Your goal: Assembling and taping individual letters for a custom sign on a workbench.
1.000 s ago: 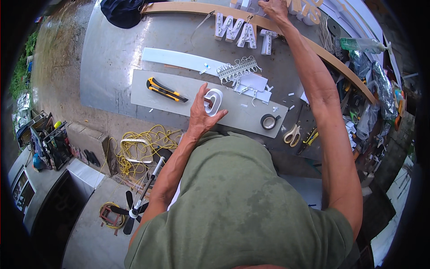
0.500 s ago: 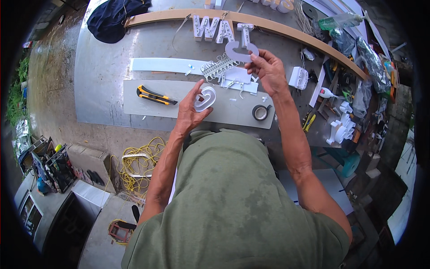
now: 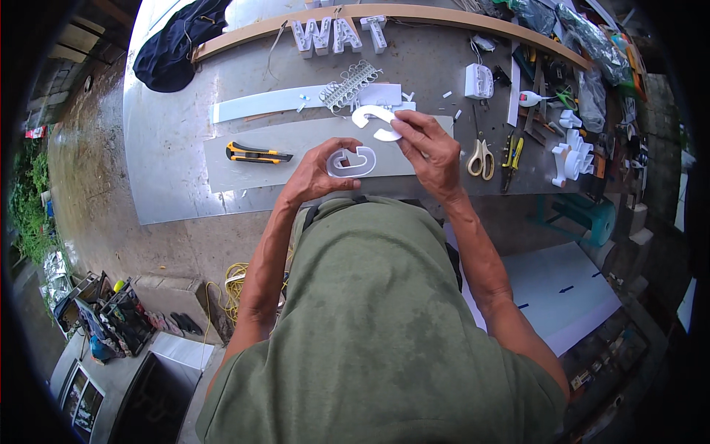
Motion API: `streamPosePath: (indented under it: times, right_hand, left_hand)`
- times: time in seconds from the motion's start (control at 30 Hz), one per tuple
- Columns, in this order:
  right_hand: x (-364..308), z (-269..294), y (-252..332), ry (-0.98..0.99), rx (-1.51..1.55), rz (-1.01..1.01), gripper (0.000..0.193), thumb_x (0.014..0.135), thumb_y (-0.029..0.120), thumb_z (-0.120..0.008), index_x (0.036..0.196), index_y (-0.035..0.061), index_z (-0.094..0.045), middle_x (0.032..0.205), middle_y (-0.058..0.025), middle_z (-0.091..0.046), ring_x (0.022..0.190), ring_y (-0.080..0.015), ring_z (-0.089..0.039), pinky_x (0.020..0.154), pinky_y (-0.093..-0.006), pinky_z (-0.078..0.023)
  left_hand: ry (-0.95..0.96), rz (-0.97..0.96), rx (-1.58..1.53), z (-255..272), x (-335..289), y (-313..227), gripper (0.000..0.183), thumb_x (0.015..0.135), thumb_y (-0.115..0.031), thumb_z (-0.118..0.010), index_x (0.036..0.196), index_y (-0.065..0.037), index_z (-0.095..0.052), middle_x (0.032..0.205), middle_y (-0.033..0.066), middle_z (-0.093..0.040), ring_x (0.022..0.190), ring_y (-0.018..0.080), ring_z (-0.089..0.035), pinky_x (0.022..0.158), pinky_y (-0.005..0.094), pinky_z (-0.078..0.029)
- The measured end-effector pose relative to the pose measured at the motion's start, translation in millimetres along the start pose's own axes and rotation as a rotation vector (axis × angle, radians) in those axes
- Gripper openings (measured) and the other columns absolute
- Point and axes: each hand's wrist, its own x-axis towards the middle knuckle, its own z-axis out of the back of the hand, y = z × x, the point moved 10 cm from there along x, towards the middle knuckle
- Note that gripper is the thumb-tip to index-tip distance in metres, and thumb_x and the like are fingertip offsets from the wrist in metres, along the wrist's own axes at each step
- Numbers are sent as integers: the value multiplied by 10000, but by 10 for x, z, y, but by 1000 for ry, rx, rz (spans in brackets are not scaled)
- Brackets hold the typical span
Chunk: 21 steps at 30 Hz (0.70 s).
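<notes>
Just above the near edge of the grey board point(image 3: 259, 170), my left hand point(image 3: 314, 174) grips a hollow white letter shell point(image 3: 372, 164) by its left end, thumb below and fingers above. Its thin walls trace a curved, hooked outline. My right hand point(image 3: 433, 152) pinches a flat white letter face point(image 3: 366, 112) of similar curved shape by its right end. The face is held up and to the right of the shell, apart from it. Farther off, a string of LED modules point(image 3: 347, 87) lies beside a long white strip point(image 3: 259, 101).
A yellow-black utility knife point(image 3: 257, 152) lies left on the board. Scissors point(image 3: 481, 160) and yellow-handled pliers point(image 3: 512, 152) are at the right. Several finished letters point(image 3: 340, 35) stand by a long brown bar point(image 3: 444, 13) at the back. White letter pieces point(image 3: 569, 163) crowd the right edge.
My right hand has come down and nearer with the letter face, which now shows a bright white side. The shell has turned in my left hand. The whole view has shifted.
</notes>
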Motion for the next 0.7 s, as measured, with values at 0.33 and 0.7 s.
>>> streamPosePath:
  times: [0.33,0.7]
  right_hand:
    - [-265,-174,496,-90,-39,118,443,798,-101,-739,1215,50,-724,1251,-127,-660,1118,-267,-663,880,-365,-594]
    - [-633,-374,-80,-244,603,-630,250,983,115,-683,1149,-72,-696,883,-90,-708,703,-120,-666,613,-264,-566]
  left_hand:
    - [-19,-130,6,142,-218,-372,671,667,-239,-910,1247,-68,-619,1159,82,-680,985,207,-646,925,361,-523]
    - [-9,-150,141,287,-469,-105,717,626,-303,-945,1229,-85,-624,1144,90,-672,1018,228,-655,941,363,-528]
